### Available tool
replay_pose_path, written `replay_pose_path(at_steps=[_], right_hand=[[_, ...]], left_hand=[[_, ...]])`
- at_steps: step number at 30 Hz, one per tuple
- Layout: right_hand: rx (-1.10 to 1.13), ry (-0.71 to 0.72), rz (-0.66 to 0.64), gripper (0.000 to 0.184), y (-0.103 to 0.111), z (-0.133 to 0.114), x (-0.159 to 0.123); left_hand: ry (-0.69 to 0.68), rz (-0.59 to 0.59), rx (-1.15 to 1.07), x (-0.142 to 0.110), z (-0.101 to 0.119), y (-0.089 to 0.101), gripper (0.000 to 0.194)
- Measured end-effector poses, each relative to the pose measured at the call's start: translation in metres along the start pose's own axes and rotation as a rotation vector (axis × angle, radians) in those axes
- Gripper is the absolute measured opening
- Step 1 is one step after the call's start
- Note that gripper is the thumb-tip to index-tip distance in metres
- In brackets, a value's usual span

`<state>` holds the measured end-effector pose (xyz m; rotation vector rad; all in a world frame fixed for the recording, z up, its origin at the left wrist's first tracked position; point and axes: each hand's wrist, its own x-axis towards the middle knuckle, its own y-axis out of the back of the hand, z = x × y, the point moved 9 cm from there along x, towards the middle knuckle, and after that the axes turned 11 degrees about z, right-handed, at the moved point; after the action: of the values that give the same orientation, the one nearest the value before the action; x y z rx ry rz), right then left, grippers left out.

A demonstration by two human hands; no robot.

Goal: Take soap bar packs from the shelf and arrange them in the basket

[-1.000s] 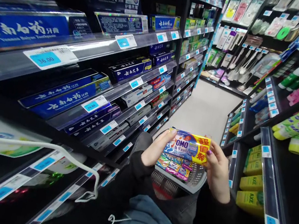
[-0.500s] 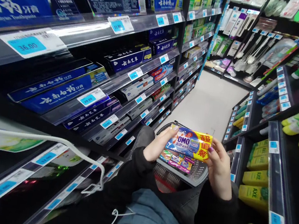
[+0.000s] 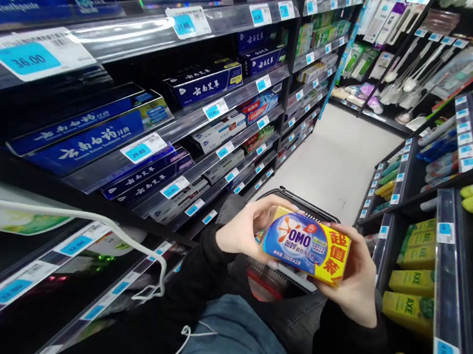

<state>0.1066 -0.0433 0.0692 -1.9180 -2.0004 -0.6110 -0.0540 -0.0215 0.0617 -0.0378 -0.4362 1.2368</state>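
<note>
A blue and yellow OMO laundry soap pack (image 3: 298, 240) is held up in front of me, its printed side facing the camera. My left hand (image 3: 250, 230) is closed on its left end, thumb below and fingers over the top. Around the right end my right hand (image 3: 357, 277) is wrapped, fingers along the upper and lower edges. Below and behind the pack stands a grey shopping basket (image 3: 300, 198), mostly hidden by the pack and my hands.
Shelves of toothpaste boxes (image 3: 98, 143) with price tags line the left side. On the right, a shelf holds yellow AXE packs (image 3: 408, 312) and bottles. A white cable (image 3: 131, 244) hangs at lower left. The pale aisle floor (image 3: 348, 153) runs ahead to a rack of brushes (image 3: 413, 79).
Both hands have brought the soap pack closer and turned it so its front faces me more squarely. It now covers the small colourful packs in the basket.
</note>
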Motion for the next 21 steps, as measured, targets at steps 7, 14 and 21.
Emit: replay_pose_path(at_steps=[7,14,21], right_hand=[[-0.240,0.309,0.019,0.053,0.003,-0.025,-0.009],[-0.453,0.520,-0.068,0.052,-0.002,-0.041,-0.043],[-0.379,0.251,-0.130,0.078,0.008,-0.012,-0.054]], left_hand=[[0.097,-0.122,0.010,0.000,-0.006,-0.003,0.107],[0.299,-0.090,0.025,-0.003,-0.029,-0.004,0.089],[0.097,-0.106,0.036,-0.010,-0.031,-0.008,0.083]])
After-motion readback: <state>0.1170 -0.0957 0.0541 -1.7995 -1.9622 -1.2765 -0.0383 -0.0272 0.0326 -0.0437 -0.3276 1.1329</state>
